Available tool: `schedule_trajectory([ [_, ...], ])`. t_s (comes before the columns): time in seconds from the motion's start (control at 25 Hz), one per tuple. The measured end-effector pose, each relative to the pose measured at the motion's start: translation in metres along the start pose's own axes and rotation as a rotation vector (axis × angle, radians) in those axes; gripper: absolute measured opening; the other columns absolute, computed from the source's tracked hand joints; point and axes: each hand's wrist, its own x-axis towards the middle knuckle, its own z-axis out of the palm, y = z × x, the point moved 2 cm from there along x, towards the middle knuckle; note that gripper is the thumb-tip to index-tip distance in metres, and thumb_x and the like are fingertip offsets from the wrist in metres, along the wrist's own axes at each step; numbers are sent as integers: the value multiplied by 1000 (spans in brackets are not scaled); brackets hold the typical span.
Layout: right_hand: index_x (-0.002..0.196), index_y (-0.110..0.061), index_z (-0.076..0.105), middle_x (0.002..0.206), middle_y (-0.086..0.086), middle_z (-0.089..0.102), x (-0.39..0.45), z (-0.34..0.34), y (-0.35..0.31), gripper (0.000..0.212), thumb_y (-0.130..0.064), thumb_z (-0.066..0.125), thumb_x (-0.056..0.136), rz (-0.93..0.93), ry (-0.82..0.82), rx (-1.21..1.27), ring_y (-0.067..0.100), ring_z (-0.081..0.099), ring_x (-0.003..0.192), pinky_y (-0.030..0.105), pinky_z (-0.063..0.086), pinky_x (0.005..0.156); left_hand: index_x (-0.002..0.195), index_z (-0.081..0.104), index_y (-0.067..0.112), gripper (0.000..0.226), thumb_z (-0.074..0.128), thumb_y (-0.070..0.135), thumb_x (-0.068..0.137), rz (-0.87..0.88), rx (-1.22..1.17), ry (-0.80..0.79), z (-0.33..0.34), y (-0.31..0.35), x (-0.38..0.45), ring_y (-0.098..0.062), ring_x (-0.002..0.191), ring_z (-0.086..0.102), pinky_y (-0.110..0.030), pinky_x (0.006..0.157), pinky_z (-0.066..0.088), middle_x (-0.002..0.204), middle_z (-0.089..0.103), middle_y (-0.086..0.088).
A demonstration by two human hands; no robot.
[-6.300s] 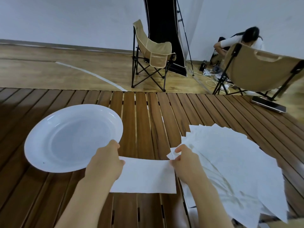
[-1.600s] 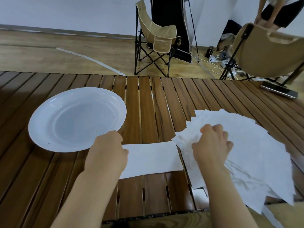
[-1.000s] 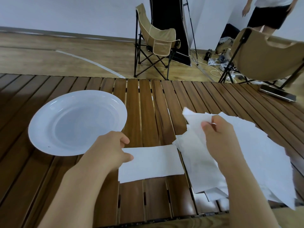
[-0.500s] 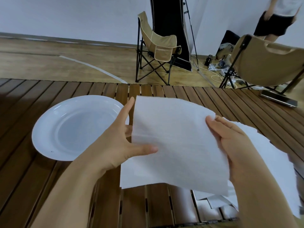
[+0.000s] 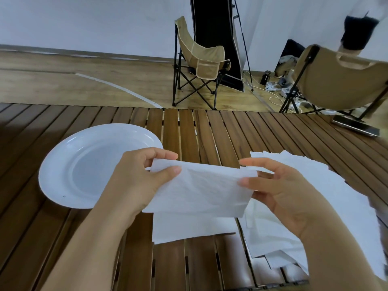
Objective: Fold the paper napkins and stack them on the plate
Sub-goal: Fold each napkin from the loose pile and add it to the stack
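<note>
We hold one thin white paper napkin [image 5: 201, 190] in the air above the brown slatted wooden table [image 5: 210, 139], between our two hands. Our left hand [image 5: 136, 181] pinches the upper left corner of this napkin, the thumb in front and the fingers behind the edge. Our right hand [image 5: 279, 192] takes the right edge, the thumb on the near face and the long fingers [image 5: 256, 163] reaching behind the top edge. The napkin looks doubled over, with its top edge running from one hand to the other and its lower edge hanging free.

Under the held napkin, a folded white paper napkin [image 5: 193, 227] lies flat on the table, near our edge of it. To the right of it, a loose spread pile of white paper napkins [image 5: 336, 206] covers the table; our right hand is above its left part. The round white shallow plate [image 5: 63, 164] stands on the table at the left, with nothing in it, and our left hand covers a part of its right rim from the camera.

Behind the table we see a beige folding camp chair [image 5: 201, 66] on the wooden floor [image 5: 63, 85], a second beige chair [image 5: 340, 82] at the right, and white cables [image 5: 273, 89] on the floor between them
</note>
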Motion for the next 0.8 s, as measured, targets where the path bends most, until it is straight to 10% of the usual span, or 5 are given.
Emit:
schedule_trajectory([
  [0.8, 81, -16, 64, 71, -5, 65, 2, -1, -7, 5, -17, 67, 86, -252, 307, -395, -2, 50, 53, 9, 36, 51, 84, 70, 33, 6, 68, 38, 82, 138, 227, 24, -3, 2, 3, -11, 87, 65, -25, 75, 52, 91, 69, 13],
])
